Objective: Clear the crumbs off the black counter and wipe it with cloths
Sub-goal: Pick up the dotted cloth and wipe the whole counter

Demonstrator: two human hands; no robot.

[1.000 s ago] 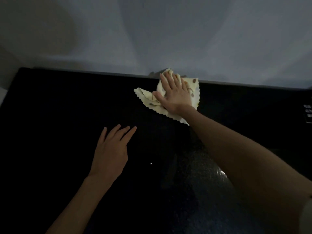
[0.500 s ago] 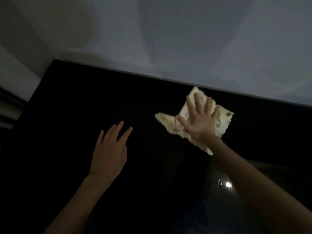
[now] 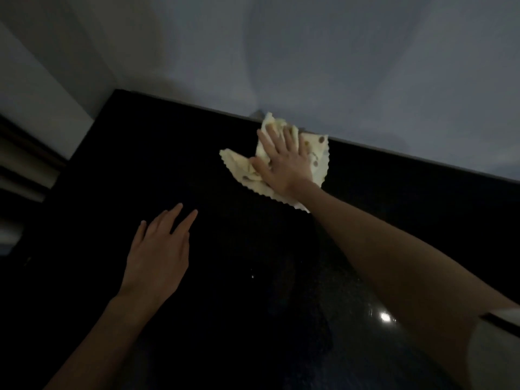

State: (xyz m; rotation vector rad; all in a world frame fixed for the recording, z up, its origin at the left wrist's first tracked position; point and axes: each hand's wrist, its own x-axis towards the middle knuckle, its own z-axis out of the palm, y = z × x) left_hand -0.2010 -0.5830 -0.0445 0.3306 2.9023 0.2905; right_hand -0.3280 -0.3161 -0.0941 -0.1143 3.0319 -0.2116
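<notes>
A pale yellow cloth [image 3: 316,161] with brown dots and a scalloped edge lies on the black counter [image 3: 225,277], bunched against the back wall. My right hand [image 3: 281,161] presses flat on it with straight, spread fingers. My left hand [image 3: 159,254] rests flat on the bare counter nearer to me and to the left, fingers straight, holding nothing. The room is dim and no crumbs can be made out on the dark surface.
A pale grey wall [image 3: 309,66] rises right behind the counter's back edge. The counter ends at its left edge, where a white wall [image 3: 42,88] and dark horizontal slats [image 3: 25,170] show. A bright light glint [image 3: 385,317] reflects near my right forearm.
My right hand has pushed the cloth back up to the wall, where its top corner bunches. The view has swung to the right. My left hand stays flat on the counter.
</notes>
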